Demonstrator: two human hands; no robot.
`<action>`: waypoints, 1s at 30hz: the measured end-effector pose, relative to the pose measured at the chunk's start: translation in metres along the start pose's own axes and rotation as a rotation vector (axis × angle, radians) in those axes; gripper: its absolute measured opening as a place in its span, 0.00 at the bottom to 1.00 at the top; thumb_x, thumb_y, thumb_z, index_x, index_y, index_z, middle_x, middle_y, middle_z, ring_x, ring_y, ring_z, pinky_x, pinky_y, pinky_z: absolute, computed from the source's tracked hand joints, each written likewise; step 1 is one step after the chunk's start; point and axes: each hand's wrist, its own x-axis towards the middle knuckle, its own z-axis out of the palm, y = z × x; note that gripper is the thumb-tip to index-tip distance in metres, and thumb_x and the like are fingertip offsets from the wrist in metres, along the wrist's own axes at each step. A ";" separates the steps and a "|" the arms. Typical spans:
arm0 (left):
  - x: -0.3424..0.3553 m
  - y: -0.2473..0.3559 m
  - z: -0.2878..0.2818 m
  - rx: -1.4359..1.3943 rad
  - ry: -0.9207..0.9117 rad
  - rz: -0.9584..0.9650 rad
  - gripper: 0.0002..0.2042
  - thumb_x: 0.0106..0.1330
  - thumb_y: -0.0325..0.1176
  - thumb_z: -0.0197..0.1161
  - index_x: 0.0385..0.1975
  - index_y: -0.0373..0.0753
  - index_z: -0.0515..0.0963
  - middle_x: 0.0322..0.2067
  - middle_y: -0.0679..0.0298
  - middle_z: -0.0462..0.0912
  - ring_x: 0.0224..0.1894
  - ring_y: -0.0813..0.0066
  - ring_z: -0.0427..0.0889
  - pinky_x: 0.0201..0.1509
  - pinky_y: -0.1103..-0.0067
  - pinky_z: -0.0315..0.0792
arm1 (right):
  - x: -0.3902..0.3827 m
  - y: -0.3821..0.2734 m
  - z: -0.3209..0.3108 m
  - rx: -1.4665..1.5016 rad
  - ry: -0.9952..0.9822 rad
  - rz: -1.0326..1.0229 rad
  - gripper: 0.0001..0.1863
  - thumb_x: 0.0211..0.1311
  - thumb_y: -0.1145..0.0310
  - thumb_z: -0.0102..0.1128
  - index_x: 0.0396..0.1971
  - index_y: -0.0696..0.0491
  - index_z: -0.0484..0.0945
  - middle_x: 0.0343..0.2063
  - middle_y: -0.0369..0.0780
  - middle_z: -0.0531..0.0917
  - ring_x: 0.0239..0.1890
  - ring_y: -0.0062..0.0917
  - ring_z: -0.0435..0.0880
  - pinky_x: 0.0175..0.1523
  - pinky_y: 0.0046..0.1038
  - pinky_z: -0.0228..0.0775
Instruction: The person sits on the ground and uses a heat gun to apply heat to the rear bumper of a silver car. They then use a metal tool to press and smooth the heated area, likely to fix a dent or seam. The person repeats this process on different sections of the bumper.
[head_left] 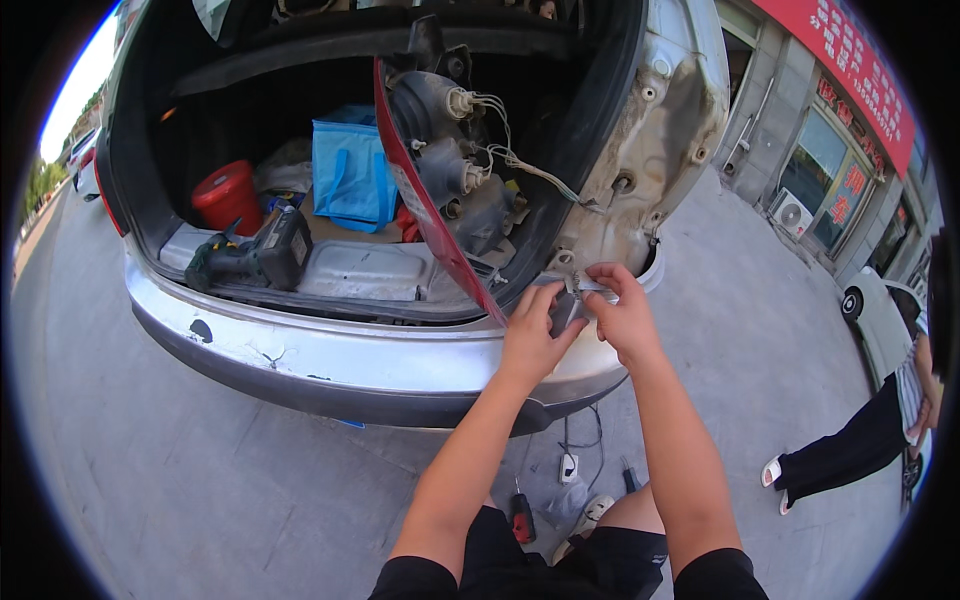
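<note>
Both my hands meet at the right corner of the silver rear bumper [420, 362], under the bare tail-light recess [655, 130]. My left hand [533, 338] has curled fingers at a small grey piece. My right hand [622, 312] pinches at the same spot, its thumb and fingers close together. The small piece [575, 284] between them is mostly covered, and its kind cannot be made out. Left of my hands, the detached tail light [425, 195] stands tilted at the boot opening, red lens outward. Pale wires [530, 170] run from its bulb sockets to the car body.
In the boot are a cordless drill [275, 250], a red bucket [230, 196] and a blue bag [352, 172]. On the ground by my feet lie a red-and-black tool [522, 518], a white plug block [568, 468] with cable and a plastic bag [568, 502]. A person [850, 445] stands right.
</note>
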 end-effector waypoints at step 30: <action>0.001 0.003 -0.002 0.029 -0.008 -0.022 0.30 0.51 0.33 0.82 0.56 0.37 0.78 0.38 0.64 0.75 0.22 0.78 0.69 0.28 0.78 0.70 | 0.015 -0.026 -0.012 -0.973 -0.209 -0.769 0.10 0.62 0.70 0.69 0.42 0.50 0.82 0.47 0.41 0.77 0.31 0.42 0.86 0.38 0.43 0.79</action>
